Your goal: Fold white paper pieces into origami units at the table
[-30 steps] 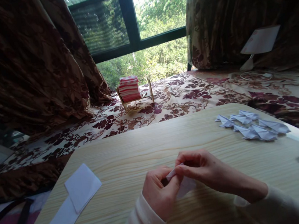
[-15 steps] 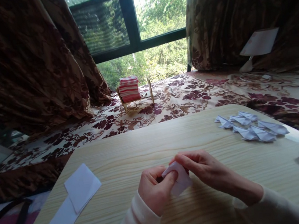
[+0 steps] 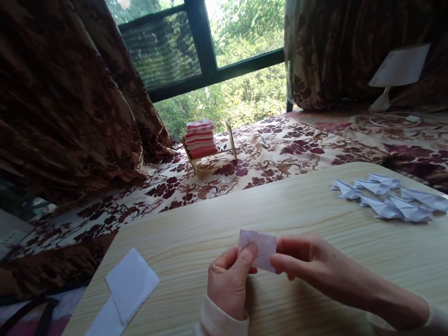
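Observation:
Between my two hands, above the wooden table [image 3: 183, 235], is a small square of folded white paper [image 3: 265, 247]. My left hand [image 3: 231, 278] is closed on its left side, the thumb lying flat across the front and the fingers behind. At the paper's lower right edge, my right hand [image 3: 310, 261] pinches with thumb and fingertips. Faint creases cross the paper's face. Several folded white paper pieces [image 3: 391, 200] with pointed ends lie grouped at the table's far right.
Flat white paper sheets [image 3: 132, 284] overlap on the table's left side. Beyond the table, a small stand [image 3: 210, 153] holds folded red-and-white striped cloths [image 3: 200, 138] on a flowered cover. A white lamp [image 3: 399, 66] stands at the back right; a blurred-out object lies at the right edge.
The paper has been turned so its face shows more squarely. My right hand has shifted from its top edge to its lower right edge. The whole view has shifted slightly.

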A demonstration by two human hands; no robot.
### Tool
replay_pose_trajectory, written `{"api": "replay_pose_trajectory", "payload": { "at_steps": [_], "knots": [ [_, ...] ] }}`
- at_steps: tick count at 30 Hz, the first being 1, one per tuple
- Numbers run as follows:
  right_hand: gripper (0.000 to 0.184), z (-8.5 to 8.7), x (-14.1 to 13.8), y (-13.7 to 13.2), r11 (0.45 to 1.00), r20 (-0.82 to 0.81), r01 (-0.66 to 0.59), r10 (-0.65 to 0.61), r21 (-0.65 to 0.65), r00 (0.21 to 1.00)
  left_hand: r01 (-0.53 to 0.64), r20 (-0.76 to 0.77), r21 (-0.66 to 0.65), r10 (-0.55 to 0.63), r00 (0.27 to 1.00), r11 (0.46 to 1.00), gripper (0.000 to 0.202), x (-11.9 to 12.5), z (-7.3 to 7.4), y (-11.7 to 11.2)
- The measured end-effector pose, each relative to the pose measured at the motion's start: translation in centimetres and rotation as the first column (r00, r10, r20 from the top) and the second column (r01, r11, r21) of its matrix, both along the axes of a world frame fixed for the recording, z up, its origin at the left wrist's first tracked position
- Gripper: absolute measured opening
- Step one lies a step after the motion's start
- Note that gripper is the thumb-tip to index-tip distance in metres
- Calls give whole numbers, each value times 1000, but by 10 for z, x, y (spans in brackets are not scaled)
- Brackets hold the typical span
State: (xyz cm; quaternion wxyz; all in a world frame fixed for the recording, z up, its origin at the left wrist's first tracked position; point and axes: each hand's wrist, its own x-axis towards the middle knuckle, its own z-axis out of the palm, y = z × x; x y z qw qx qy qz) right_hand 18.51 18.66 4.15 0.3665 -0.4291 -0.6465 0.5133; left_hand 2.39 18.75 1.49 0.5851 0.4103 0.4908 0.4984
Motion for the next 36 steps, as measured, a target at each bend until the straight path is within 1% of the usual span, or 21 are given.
{"api": "replay_pose_trajectory", "payload": {
  "at_steps": [2, 4, 7, 11, 12, 14, 15, 16, 18, 20, 22, 25, 28, 32, 36],
  "knots": [
    [29, -2, 0, 0, 1000, -43, 14, -15, -14, 999, 30, 89, -16, -28, 996, 999, 32, -1, -5, 0],
    [30, -3, 1, 1, 998, -92, 57, -58, -14, 994, 90, 115, -31, -86, 990, 995, 34, -1, -5, -1],
    [29, -3, 6, 2, 997, -91, 77, -79, -19, 993, 171, 47, -52, -168, 985, 984, 36, -2, 4, -3],
    [27, -3, 9, 3, 999, -69, 51, -50, 11, 996, 209, -54, -86, -214, 975, 974, 41, -3, 20, -4],
    [26, -4, 9, 3, 999, -71, 41, -40, 12, 997, 223, -71, -96, -230, 971, 970, 42, -3, 21, -4],
    [25, -4, 8, 2, 998, -90, 55, -54, 10, 994, 250, -80, -104, -259, 963, 963, 42, -3, 20, -3],
    [25, -4, 7, 2, 997, -106, 76, -75, 9, 992, 243, -75, -96, -250, 965, 965, 41, -3, 17, -2],
    [25, -4, 7, 1, 995, -125, 97, -95, 12, 988, 213, -62, -83, -218, 974, 974, 41, -3, 13, -1],
    [26, -2, 5, -2, 993, -162, 115, -108, 38, 981, 85, -20, -70, -87, 996, 994, 40, -2, 7, 0],
    [29, -2, 4, -5, 988, -150, 96, -78, 119, 986, -29, 59, -112, 36, 998, 993, 41, -2, 4, 2],
    [32, -5, 2, -7, 964, -83, 80, -61, 254, 995, -62, 134, -178, 86, 987, 982, 44, -1, 5, 2],
    [34, -12, 0, -7, 888, -10, 81, -86, 452, 996, -16, 182, -225, 58, 982, 974, 47, 0, 10, 1],
    [35, -18, -2, -6, 836, 0, 98, -117, 540, 993, 10, 167, -208, 25, 986, 978, 48, 0, 10, 1],
    [37, -15, -4, -7, 816, 27, 66, -100, 574, 995, 9, 102, -161, 8, 995, 987, 51, -2, 7, 2],
    [41, -14, -5, -7, 821, 50, 39, -82, 569, 995, 23, 127, -161, -3, 992, 987, 44, -2, 6, 2]
  ]
}}
